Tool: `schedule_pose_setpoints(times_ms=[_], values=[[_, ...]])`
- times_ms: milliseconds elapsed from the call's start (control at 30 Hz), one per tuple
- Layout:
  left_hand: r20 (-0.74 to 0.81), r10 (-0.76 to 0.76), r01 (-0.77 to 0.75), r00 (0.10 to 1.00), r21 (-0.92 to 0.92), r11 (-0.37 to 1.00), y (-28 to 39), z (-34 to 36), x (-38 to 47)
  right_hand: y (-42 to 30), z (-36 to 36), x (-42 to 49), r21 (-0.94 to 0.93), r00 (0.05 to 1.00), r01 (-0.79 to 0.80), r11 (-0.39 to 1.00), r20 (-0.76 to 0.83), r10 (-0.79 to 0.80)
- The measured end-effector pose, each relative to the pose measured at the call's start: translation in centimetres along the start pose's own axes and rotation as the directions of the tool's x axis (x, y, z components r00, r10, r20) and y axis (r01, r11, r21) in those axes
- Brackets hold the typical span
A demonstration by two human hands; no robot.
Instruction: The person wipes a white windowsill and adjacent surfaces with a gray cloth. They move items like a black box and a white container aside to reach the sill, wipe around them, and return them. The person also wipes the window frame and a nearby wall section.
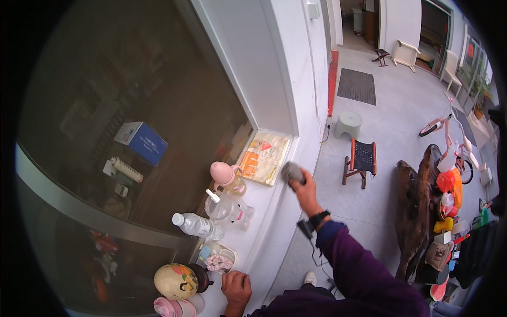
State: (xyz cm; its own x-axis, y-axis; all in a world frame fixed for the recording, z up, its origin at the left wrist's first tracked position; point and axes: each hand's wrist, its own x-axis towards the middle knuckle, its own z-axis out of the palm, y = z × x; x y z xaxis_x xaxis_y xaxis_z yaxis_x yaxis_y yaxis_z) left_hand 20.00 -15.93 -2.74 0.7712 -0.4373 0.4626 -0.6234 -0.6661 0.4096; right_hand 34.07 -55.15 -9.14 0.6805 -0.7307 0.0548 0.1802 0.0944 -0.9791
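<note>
My right hand (307, 194), with a dark strap at the wrist, grips a grey cloth (293, 173) just off the windowsill's edge. My left hand (237, 291) is closed beside the windowsill's small basket (234, 257), with a small dark thing at its fingers that I cannot make out. A pink scrunchie (219, 263) lies at the basket. Up the sill stand a clear plastic bottle (198, 226), a clear cup with a straw (233, 214), a pink-lidded baby bottle (227, 176) and a flat picture-covered box (264, 158). A painted egg-shaped ornament (175, 281) and a pink bottle (174, 307) are nearest me.
The window glass (138, 99) rises along the left. On the floor are a folding stool (363, 157), a plastic stool (348, 123) and a mat (356, 86). A dark wooden table (412, 214) crowded with things stands right, near a pink bicycle (447, 130).
</note>
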Motion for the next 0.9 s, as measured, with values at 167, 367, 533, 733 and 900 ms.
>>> schedule_pose_setpoints(times_ms=[167, 367, 533, 733, 900], values=[[-0.011, 0.006, -0.006, 1.000, 0.020, 1.000, -0.2, 0.1, -0.1, -0.2, 0.5, -13.6, -0.144, 0.981, -0.117, 0.983, 0.140, 0.137], [-0.017, -0.006, 0.006, 1.000, 0.011, 1.000, -0.3, 0.1, -0.2, -1.6, -2.2, -16.6, -0.006, 0.920, -0.282, 0.959, 0.280, 0.272], [-0.035, 0.000, -0.001, 0.999, -0.004, 1.000, -0.1, 0.0, -0.2, -2.5, -0.8, -13.9, -0.005, 0.957, -0.253, 0.968, 0.147, 0.251], [-0.035, -0.015, 0.014, 0.999, -0.005, 1.000, 0.1, 0.0, -0.1, -3.2, 0.8, -13.8, -0.057, 0.971, -0.204, 0.977, 0.113, 0.209], [-0.004, -0.028, 0.028, 1.000, 0.003, 1.000, 0.1, -0.1, 0.0, -1.9, 1.5, -12.3, 0.003, 0.978, -0.193, 0.981, 0.079, 0.192]])
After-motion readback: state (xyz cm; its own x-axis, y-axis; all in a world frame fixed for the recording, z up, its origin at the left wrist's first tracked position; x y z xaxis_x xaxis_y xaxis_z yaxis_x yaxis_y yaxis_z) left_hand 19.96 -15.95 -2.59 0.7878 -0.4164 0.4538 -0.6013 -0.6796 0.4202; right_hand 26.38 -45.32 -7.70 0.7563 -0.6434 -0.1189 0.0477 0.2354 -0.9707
